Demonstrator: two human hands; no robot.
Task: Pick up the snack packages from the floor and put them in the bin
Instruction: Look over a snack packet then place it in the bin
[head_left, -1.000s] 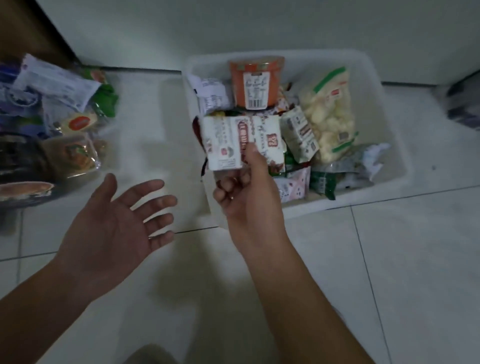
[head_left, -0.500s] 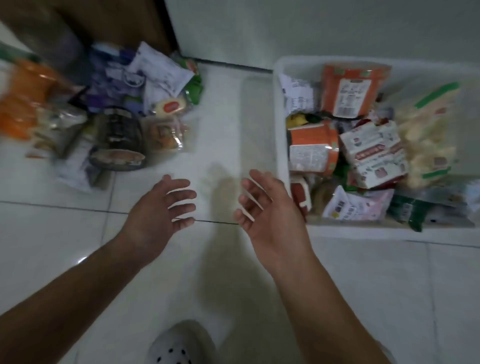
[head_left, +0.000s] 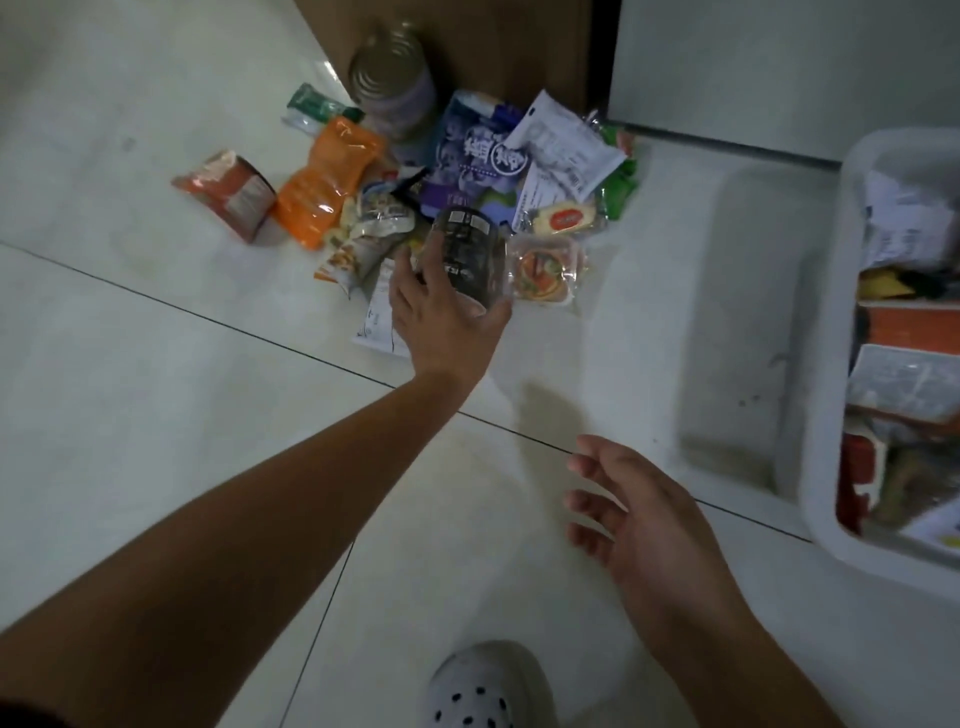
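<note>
Several orange and white packets in the white bin, snack packages heaped on tile floor by a wooden panel, left hand grasping a dark tub there, right hand slack-fingered, empty.

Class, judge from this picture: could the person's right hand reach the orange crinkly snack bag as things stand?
Probably not directly. The right hand hovers open nearer the white plastic bin, and the left hand, gripping a dark round tub, lies across the path to the orange crinkly snack bag.
</note>
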